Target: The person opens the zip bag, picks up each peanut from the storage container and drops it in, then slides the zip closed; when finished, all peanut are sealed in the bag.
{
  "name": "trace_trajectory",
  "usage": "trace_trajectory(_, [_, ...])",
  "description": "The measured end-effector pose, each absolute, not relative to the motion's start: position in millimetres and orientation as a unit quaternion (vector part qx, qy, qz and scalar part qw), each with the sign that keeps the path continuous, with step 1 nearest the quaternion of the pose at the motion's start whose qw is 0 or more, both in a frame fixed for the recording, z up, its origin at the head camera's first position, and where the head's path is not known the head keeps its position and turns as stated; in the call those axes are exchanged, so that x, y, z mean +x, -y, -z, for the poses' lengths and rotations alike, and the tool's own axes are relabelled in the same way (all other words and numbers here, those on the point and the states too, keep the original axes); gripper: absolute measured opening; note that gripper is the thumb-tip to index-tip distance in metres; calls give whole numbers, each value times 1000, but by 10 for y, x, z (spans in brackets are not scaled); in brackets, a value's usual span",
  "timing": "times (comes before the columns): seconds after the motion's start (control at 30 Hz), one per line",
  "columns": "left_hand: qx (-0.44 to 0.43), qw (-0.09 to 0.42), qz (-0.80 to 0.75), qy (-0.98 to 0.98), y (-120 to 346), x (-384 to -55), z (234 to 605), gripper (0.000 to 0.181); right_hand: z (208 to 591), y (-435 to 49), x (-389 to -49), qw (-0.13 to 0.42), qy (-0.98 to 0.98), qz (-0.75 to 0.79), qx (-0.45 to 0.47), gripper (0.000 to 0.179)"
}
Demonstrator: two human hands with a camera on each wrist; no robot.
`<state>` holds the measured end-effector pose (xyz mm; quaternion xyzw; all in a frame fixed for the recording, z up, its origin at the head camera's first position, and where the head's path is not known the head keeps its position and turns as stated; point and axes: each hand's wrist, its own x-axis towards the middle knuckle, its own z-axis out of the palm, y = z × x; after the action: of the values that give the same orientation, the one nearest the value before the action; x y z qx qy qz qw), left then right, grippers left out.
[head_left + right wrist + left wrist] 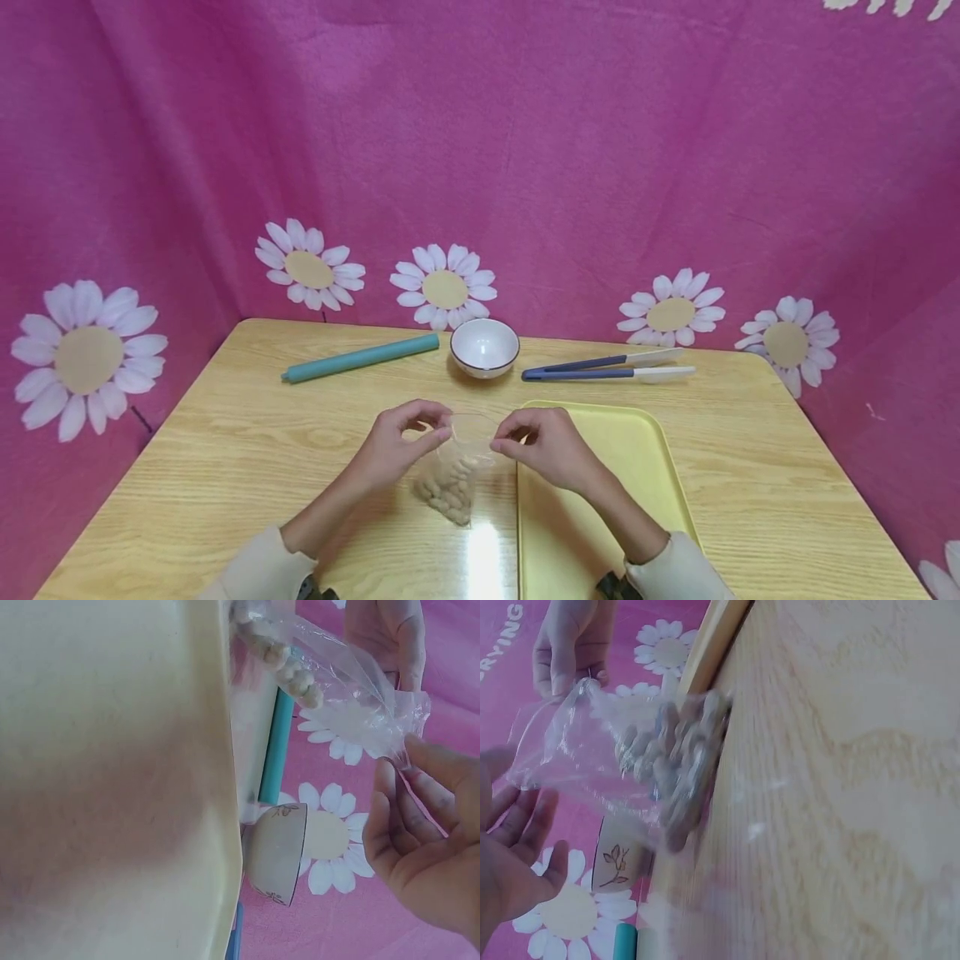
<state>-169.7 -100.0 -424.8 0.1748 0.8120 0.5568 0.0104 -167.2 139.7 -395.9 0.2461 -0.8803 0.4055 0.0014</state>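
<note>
A clear plastic bag hangs between my two hands, its mouth spread wide at the top. Peanuts in their shells fill the lower part of it. On one side of the mouth, my left hand pinches the film between thumb and fingers. Opposite it, my right hand pinches the other edge, above the left side of a yellow tray. In the left wrist view the peanuts gather in the bag's bottom, close over the tabletop. The right wrist view shows thumb and forefinger gripping the film.
Along the table's back lie a teal stick-shaped roll, a white bowl with a dark rim, and tongs with blue handles and pale tips. A pink cloth with daisies hangs behind the wooden table.
</note>
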Motion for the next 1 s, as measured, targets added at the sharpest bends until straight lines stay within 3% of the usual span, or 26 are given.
trace_trajectory(0.23, [134,-31,-562,-815,1057,-1683,4231,15,3974,-1398,-1672,30,871,-437,222,4])
trace_trajectory(0.43, [115,-28,-568,-814,1106,-1616,4211,16,3982,-1387,-1659,52,854,-471,213,10])
trace_trajectory(0.57, [121,-30,-585,-801,1120,-1603,4214,17,3993,-1367,-1659,37,844,-498,198,21])
trace_trajectory(0.73, [132,-26,-594,-793,1092,-1599,4220,15,4034,-1336,-1651,0,831,-533,155,11])
trace_trajectory(1.0, [140,-47,-562,-814,1074,-1592,4217,7,4063,-1336,-1607,-13,810,-576,108,13])
